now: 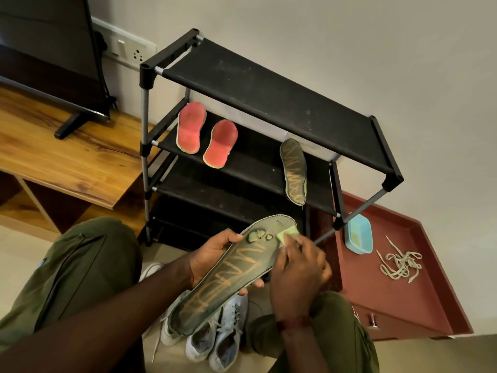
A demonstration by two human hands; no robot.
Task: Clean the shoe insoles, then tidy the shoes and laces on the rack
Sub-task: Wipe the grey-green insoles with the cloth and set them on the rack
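Sponge (368,234) half hidden, right hand (298,270) blurred

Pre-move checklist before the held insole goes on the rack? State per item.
1. Left hand grips dark insole: ok.
2. Right hand holds green sponge at the insole's toe end: ok.
3. Insole clean: cannot tell; pale patches near the toe.
4. Free shelf space beside matching insole on rack: ok.
5. Laces on rack: not ok, they lie on red cabinet.
6. Shoes on rack: not ok, on the floor.
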